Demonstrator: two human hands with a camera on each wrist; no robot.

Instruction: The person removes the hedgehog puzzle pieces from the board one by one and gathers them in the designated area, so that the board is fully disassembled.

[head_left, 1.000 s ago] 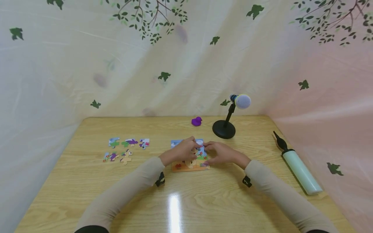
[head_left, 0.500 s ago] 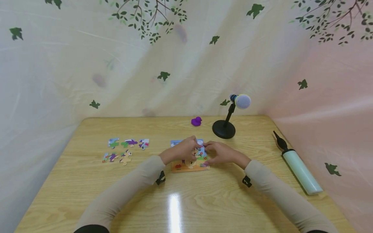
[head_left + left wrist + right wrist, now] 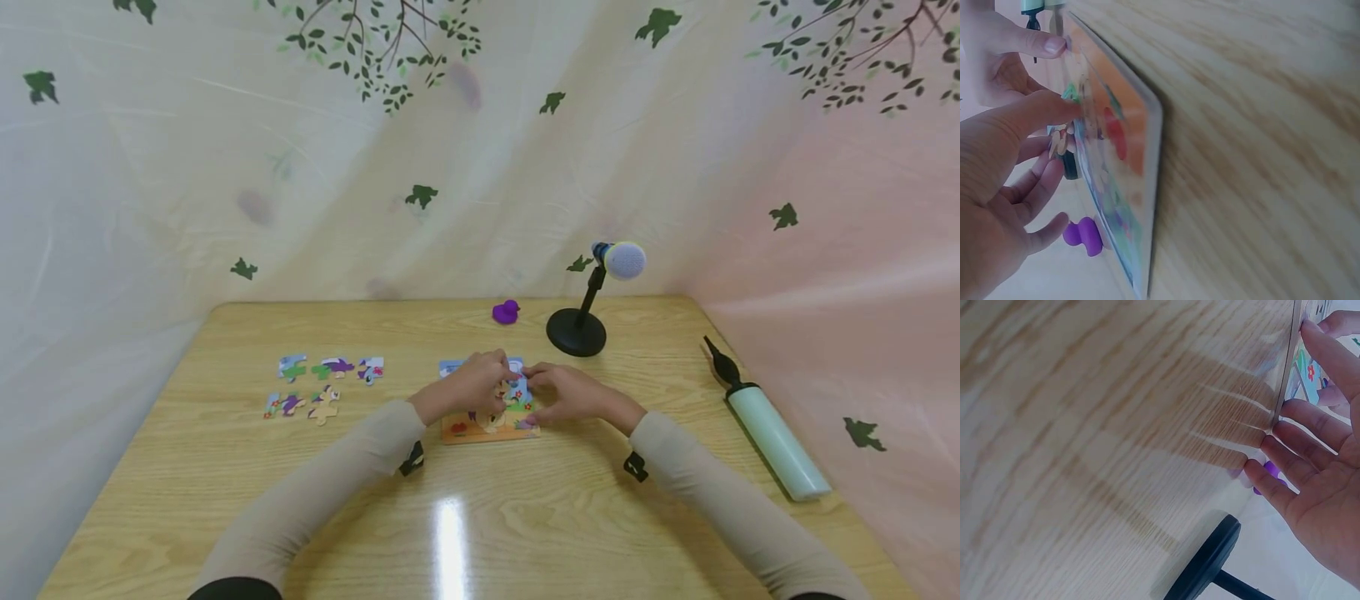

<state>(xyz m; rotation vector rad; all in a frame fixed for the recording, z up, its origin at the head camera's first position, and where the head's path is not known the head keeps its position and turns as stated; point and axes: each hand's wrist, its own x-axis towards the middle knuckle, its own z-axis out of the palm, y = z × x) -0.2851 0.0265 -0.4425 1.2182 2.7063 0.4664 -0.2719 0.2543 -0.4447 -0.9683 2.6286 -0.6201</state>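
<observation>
An orange-and-blue puzzle board [image 3: 457, 431] lies at the middle of the table, partly hidden by both hands. My left hand [image 3: 474, 386] reaches over it. In the left wrist view, thumb and fingers pinch a jigsaw piece [image 3: 1060, 140] with pale wooden edges. That piece, tilted up from the board, shows a red flower [image 3: 1310, 372] in the right wrist view. My right hand [image 3: 566, 392] is at the board's right side. Its thumb touches the board near the edge, and its extended fingers rest by the board's corner and on the table.
Several loose jigsaw pieces [image 3: 324, 406] lie in two rows to the left. A purple toy duck [image 3: 506, 313] sits behind the board. A microphone [image 3: 625, 261] on a black stand [image 3: 576, 334] is at the back right. A pale green hand pump [image 3: 777, 442] lies along the right edge.
Both hands stay in nearly the same place over the board. The left fingers shift very slightly; the loose pieces have not moved.
</observation>
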